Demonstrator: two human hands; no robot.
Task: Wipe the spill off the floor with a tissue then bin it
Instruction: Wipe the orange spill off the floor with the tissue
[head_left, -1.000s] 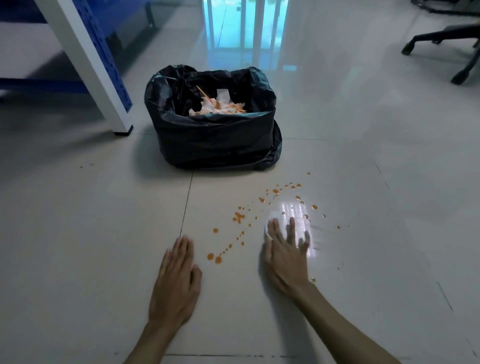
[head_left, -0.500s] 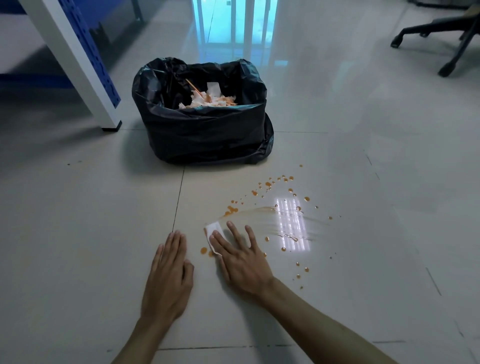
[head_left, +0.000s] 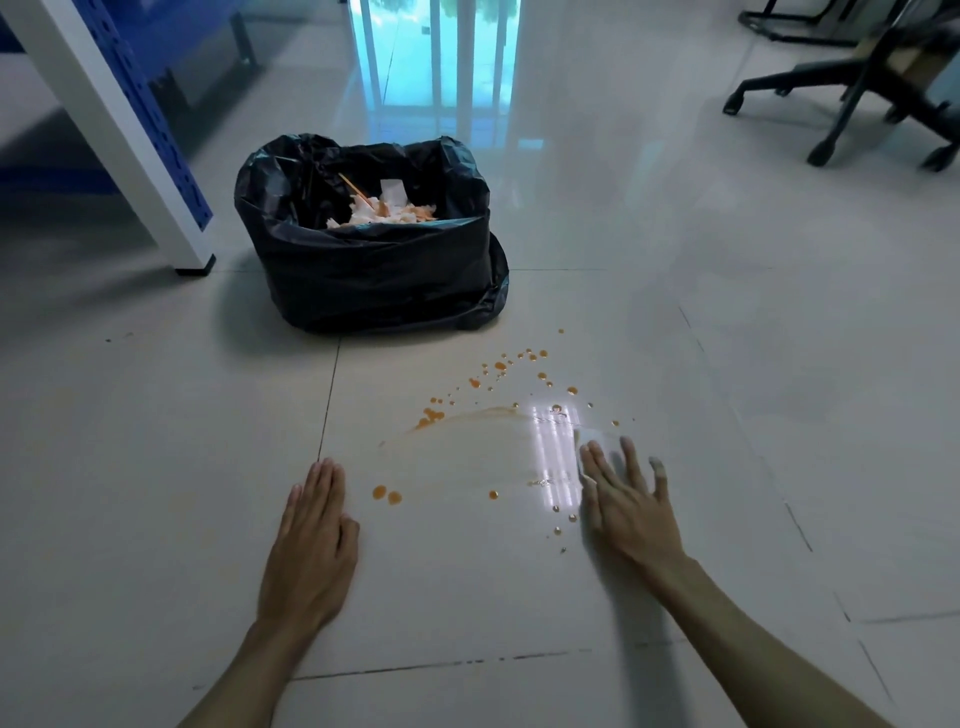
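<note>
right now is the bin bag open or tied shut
Open: the bin bag gapes at the top, with orange-stained tissues visible inside.

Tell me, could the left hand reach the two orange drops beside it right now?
Probably yes. The left hand lies flat on the floor, the two orange drops sit just right of it, and nothing lies between. The tissue, though, is under the right hand.

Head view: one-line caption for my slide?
Right hand presses tissue on orange spill; left hand flat on floor; bin beyond.
</note>
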